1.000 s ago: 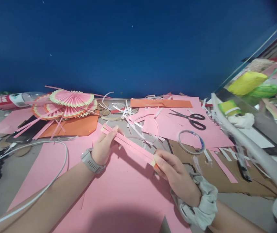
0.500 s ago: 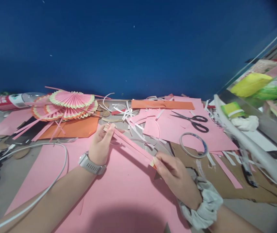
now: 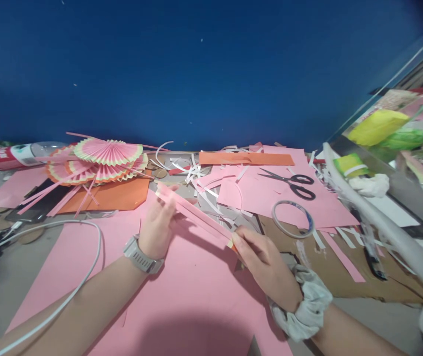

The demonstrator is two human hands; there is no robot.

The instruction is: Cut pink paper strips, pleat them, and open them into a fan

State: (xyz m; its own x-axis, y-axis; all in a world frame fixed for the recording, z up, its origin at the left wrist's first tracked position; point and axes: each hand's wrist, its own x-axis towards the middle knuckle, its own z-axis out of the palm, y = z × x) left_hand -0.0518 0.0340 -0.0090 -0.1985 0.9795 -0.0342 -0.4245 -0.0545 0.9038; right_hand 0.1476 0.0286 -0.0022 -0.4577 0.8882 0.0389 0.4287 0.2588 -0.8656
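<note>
Pink paper strip (image 3: 203,219) (aslant) between left grip (image 3: 156,227) and right grip (image 3: 265,264)

Your strip (image 3: 201,216) at centre presents as matt paper, layered; the sheet (image 3: 182,291) beneath it is smooth, matt paper. Fans (image 3: 109,152) at left: paper, ridged by pleats. You have smooth scissors (image 3: 288,181) at right, plastic-handled by appearance, and matt cardboard (image 3: 337,284) below them. Your scrunchie (image 3: 315,301), lower right: cloth, wrinkled. Bottle (image 3: 29,154), far left: clear, glossy plastic.
</note>
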